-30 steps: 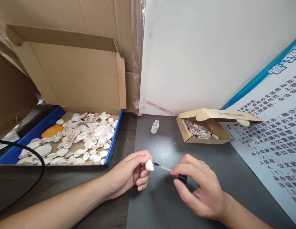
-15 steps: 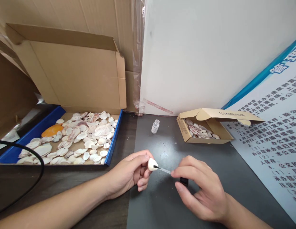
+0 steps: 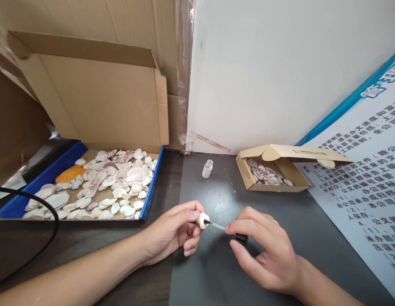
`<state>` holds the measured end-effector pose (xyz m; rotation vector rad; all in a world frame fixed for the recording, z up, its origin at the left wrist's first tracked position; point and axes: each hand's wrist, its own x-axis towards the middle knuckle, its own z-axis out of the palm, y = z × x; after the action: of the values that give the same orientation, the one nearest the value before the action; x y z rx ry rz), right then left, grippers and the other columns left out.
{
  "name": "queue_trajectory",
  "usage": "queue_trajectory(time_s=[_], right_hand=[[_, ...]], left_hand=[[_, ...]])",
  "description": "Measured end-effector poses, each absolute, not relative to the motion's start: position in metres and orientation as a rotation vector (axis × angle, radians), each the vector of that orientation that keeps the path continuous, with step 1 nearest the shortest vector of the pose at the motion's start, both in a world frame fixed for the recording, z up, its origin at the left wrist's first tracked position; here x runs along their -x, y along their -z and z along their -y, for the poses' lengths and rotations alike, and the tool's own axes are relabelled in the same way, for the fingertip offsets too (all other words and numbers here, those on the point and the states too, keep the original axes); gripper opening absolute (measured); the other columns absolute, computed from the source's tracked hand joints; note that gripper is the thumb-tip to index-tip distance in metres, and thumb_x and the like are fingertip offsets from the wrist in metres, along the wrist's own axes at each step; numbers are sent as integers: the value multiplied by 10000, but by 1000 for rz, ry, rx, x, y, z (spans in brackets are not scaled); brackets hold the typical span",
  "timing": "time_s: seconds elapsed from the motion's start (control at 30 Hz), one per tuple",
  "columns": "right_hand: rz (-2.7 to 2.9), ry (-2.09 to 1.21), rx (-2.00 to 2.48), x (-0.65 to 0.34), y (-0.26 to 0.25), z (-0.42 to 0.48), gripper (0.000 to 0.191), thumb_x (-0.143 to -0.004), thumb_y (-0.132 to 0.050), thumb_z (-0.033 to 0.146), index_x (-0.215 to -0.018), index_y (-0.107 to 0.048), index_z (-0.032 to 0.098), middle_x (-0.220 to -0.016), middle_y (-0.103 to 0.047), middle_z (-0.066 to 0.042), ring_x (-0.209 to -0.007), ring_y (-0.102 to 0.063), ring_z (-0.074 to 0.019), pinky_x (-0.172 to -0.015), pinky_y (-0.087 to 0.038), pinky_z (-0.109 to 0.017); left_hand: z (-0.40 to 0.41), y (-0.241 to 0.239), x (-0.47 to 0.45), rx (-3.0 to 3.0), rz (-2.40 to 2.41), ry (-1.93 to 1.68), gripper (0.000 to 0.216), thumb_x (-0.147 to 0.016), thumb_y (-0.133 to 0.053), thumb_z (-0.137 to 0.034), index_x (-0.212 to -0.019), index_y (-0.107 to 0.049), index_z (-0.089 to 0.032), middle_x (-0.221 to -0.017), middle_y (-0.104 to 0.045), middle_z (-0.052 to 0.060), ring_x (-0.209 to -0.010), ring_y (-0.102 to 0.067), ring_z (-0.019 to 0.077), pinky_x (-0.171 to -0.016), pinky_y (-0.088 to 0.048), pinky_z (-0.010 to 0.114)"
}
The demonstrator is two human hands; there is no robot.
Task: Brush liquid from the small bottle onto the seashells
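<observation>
Between the thumb and fingers of my left hand is a small whitish seashell, held above the dark mat. My right hand grips the black cap of a small applicator brush with a clear stem. The brush's dark tip touches the face of the shell. Behind both hands, an uncapped little glass bottle stands upright on the mat.
At the left lies an open blue-sided cardboard box full of seashells. A smaller carton with shells sits at the back right, beside a printed poster. A black cable loops at the left edge.
My right hand and the brush have shifted slightly left, and the shell has turned a little in my left fingers. The bottle and boxes have stayed in place.
</observation>
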<state>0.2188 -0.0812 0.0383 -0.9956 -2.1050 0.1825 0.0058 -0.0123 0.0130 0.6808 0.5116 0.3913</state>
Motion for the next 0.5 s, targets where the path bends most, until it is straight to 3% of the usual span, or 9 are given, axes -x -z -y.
queue_trajectory(time_s=[0.5], right_hand=[[2085, -189, 1024, -219, -38, 81, 127, -865, -539, 110, -959, -594, 174, -703, -607, -20, -557, -557, -138, -510, -432, -263]], left_hand=[[13, -16, -6, -707, -538, -397, 172, -799, -670, -250, -797, -510, -187, -603, -448, -65, -460, -338, 45, -473, -342, 184]])
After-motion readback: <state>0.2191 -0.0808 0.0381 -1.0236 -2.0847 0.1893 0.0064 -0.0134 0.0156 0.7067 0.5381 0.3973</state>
